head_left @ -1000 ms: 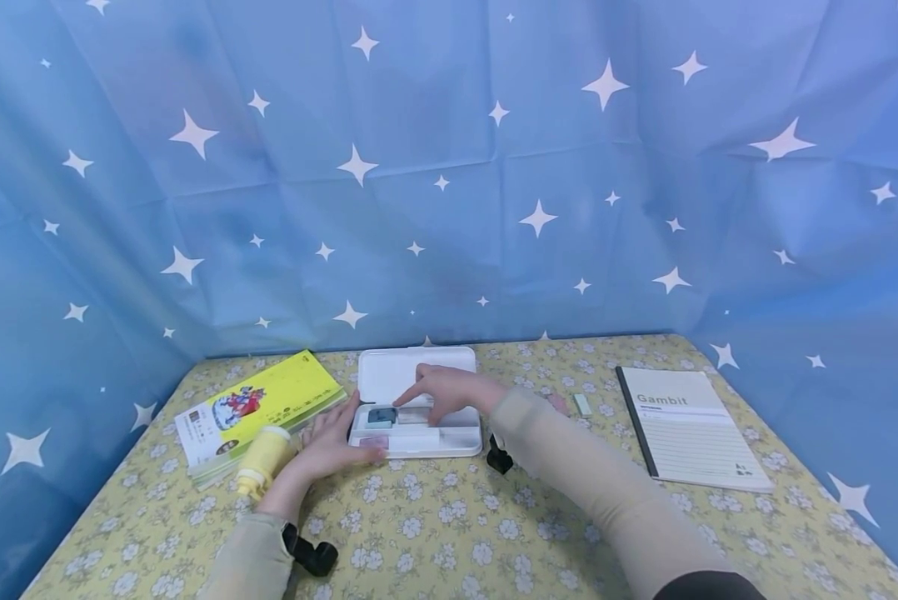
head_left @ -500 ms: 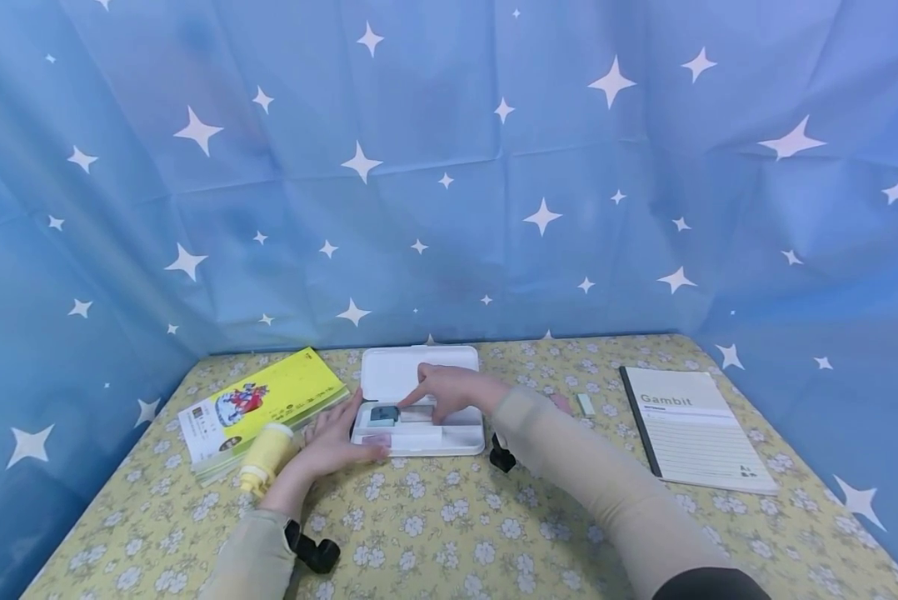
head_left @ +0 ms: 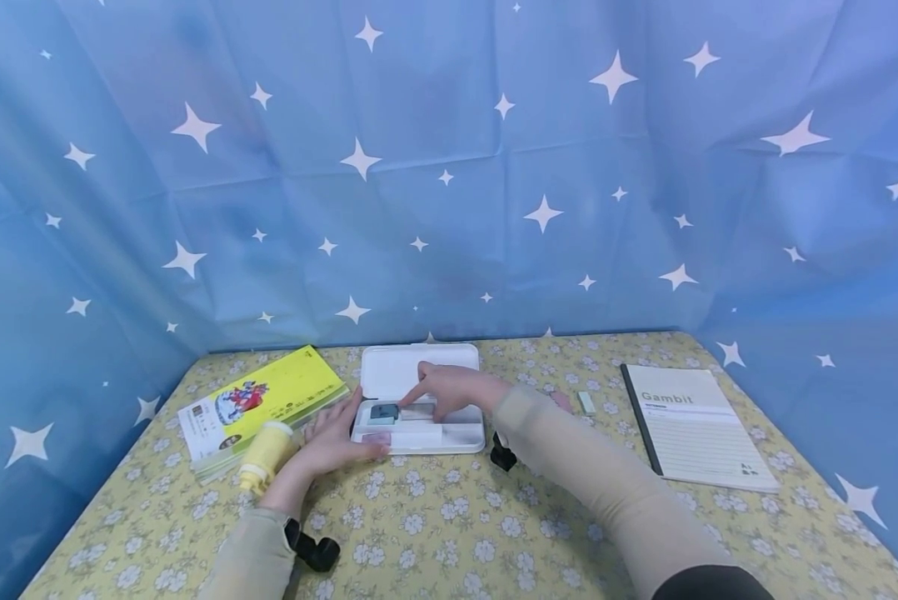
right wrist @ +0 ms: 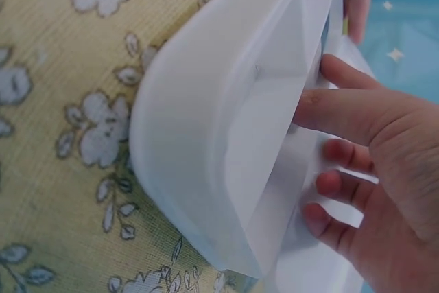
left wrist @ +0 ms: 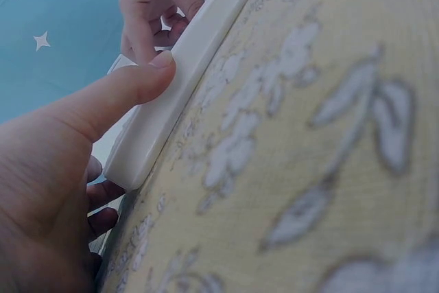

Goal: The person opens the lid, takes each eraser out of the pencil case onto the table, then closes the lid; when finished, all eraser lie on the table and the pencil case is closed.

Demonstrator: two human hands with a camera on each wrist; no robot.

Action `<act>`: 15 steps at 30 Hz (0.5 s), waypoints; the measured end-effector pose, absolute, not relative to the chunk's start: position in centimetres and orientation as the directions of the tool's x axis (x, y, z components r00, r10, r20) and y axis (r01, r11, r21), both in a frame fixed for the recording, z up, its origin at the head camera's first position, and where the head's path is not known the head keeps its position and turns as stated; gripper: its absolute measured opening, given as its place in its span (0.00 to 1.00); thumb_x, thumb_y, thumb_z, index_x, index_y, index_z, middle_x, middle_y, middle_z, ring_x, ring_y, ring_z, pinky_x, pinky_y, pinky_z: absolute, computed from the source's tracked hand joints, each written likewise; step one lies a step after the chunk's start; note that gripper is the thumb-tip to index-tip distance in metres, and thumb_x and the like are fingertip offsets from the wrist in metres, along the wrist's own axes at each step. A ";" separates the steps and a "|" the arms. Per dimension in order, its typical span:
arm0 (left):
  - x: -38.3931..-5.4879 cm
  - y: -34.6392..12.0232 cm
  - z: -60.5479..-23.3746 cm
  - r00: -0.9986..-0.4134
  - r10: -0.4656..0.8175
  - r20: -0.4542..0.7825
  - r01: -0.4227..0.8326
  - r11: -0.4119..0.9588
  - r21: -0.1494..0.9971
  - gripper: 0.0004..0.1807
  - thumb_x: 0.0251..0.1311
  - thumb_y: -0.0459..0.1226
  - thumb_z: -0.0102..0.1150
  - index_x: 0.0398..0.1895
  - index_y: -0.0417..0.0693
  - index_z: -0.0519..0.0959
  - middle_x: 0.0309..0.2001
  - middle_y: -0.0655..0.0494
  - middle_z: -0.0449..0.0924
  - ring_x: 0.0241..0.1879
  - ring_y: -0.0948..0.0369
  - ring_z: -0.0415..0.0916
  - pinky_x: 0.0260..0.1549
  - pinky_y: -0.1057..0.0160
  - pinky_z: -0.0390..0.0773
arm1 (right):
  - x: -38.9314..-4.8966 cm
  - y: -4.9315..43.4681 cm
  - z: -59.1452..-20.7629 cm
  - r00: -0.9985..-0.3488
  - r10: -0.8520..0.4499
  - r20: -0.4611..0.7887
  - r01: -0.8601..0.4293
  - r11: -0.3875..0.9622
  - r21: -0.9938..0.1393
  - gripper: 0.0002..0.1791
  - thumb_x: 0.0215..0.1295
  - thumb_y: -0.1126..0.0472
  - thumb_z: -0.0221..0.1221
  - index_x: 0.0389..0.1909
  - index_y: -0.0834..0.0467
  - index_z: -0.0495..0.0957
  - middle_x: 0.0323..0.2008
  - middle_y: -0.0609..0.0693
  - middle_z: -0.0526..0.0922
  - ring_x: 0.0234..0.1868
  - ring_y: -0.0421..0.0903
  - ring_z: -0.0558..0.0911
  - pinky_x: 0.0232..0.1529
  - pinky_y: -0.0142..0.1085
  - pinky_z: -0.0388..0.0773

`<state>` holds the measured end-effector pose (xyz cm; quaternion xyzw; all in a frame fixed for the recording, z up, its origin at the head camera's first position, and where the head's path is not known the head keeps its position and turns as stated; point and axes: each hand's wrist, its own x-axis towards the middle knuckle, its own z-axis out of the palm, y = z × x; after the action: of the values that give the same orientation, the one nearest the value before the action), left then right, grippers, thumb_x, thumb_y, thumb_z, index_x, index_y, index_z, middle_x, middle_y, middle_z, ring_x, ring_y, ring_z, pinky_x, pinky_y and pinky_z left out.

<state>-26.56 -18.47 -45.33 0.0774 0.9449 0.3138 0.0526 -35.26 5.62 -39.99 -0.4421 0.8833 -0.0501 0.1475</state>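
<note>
A white pencil case [head_left: 464, 442] lies with its lid [head_left: 389, 367] raised at the back. My left hand [head_left: 336, 442] grips its left end, thumb along the front wall and fingers around the side, as the left wrist view shows. Inside sit a dark eraser [head_left: 384, 412], a pale green eraser [head_left: 380, 422] and a pinkish block [head_left: 376, 438]. My right hand [head_left: 452, 390] reaches into the rear compartment, index fingertip beside the dark eraser and thumb lower to the right. In the right wrist view, the thumb [right wrist: 336, 109] touches near the divider, with the other fingers loosely bent.
Left of the case lie yellow books [head_left: 269, 396] and a pale yellow bottle [head_left: 266, 454]. A pink eraser [head_left: 561, 401] and a pale green eraser [head_left: 586, 403] are on the floral tablecloth [head_left: 486, 533] to the right, near a notebook [head_left: 700, 429]. A blue starred curtain [head_left: 449, 167] stands behind.
The head view has shifted slightly. Both hands keep their places on and in the pencil case, and the erasers look unmoved.
</note>
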 end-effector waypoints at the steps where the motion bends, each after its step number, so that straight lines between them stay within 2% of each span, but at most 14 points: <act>1: -26.6 -18.4 -45.3 -0.982 0.180 -0.052 0.113 0.791 0.601 0.66 0.42 0.63 0.70 0.79 0.53 0.41 0.75 0.38 0.45 0.70 0.39 0.40 0.62 0.30 0.37 | -35.3 5.7 -40.0 -0.567 -0.795 -0.217 -0.764 0.606 -0.224 0.32 0.58 0.65 0.68 0.62 0.35 0.75 0.46 0.49 0.68 0.32 0.42 0.70 0.31 0.31 0.69; 15: -26.7 -18.5 -45.5 -0.981 0.186 -0.048 0.121 0.794 0.596 0.66 0.43 0.63 0.70 0.79 0.53 0.41 0.75 0.38 0.46 0.70 0.38 0.40 0.62 0.30 0.37 | -35.4 5.6 -40.1 -0.560 -0.799 -0.219 -0.767 0.600 -0.228 0.33 0.58 0.66 0.68 0.62 0.36 0.75 0.46 0.49 0.68 0.32 0.41 0.70 0.30 0.30 0.69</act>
<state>-26.74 -18.52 -45.48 0.0813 0.9457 0.3105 0.0521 -35.39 5.62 -40.11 -0.4441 0.8815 -0.0534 0.1509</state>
